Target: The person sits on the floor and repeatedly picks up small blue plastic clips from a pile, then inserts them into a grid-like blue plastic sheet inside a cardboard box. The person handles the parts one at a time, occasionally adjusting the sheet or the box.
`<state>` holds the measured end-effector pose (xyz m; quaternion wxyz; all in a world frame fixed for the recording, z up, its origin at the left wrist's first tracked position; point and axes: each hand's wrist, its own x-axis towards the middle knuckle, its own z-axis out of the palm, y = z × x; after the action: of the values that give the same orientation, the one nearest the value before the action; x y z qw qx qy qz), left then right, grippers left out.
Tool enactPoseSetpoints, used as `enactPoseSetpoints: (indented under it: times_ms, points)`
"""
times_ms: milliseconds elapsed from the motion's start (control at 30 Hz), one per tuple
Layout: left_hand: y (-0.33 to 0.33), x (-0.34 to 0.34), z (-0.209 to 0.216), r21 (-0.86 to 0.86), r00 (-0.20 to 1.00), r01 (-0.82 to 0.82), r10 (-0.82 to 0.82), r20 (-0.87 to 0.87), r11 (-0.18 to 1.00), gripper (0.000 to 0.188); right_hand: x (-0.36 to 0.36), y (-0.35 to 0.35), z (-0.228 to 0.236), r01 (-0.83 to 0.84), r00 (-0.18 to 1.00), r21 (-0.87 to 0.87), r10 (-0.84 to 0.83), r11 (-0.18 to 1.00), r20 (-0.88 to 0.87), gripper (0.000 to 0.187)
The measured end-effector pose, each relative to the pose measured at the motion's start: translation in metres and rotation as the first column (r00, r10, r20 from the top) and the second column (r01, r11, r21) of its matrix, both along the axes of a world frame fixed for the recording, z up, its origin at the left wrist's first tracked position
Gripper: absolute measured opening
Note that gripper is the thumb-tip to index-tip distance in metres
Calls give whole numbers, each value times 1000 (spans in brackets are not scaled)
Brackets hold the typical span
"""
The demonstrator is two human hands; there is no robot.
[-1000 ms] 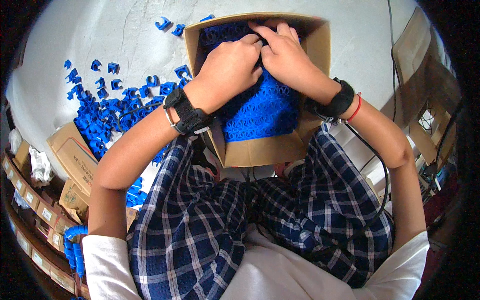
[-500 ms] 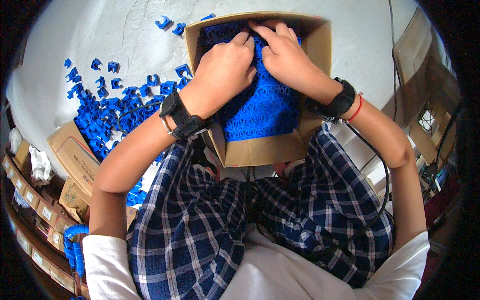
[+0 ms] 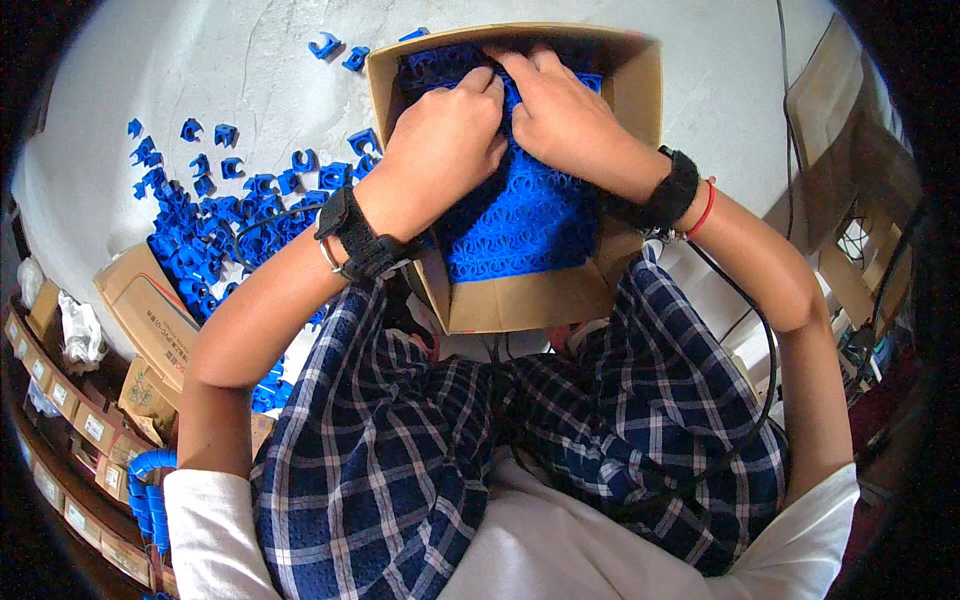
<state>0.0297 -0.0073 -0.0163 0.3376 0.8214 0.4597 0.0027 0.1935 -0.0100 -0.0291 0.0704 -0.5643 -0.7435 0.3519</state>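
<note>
Several rows of blue plastic pipe clips (image 3: 520,240) lie interlocked inside an open cardboard box (image 3: 515,308), filling most of its width from near the front wall to the far wall, where shadow dims them. The near rows look evenly set; how many layers lie beneath cannot be seen. The side walls rise above the clips, so the box seems well stocked but not filled to the rim.

Both hands are over the far half of the box. The left hand (image 3: 445,130) has its fingers bent inward with the tips down among the clips; whether they pinch one cannot be told. The right hand (image 3: 562,120), just beside it, reaches its index finger toward the far wall with the others bent; its grip, too, is hidden.

Outside the box, to the left, a large heap of loose clips (image 3: 200,225) lies unsorted on the pale floor (image 3: 250,70), with a few strays near the far-left corner, so plenty remain unpacked. Nearer the person, a printed carton (image 3: 150,310) stands by the heap, and beyond it are small boxes (image 3: 95,428) in a row.
</note>
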Motion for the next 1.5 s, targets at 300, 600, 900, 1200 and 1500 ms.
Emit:
enactPoseSetpoints:
  times_ms: [300, 600, 900, 1200, 1500]
  points:
    - [2, 2, 0, 15, 1000, -16, 16, -14, 1000, 46, -2, 8, 1, 13, 999, -59, -11, 998, 39, 41]
    - [9, -1, -8, 158, 996, -39, 25, 87, 987, 26, -1, 4, 3, 16, 1000, -75, -18, 997, -17, 43]
    - [11, -2, -6, 161, 997, -27, 15, 73, 987, 25, 12, -2, 8, 15, 998, -17, -16, 1000, -62, 45]
    - [13, -3, -8, 169, 997, -38, 26, 72, 985, 25, 13, -2, 7, 0, 1000, -52, 0, 999, -14, 50]
    - [13, -4, -6, 169, 998, -23, 13, 63, 985, 25, 14, 0, 9, 20, 1000, -33, -19, 999, 24, 50]
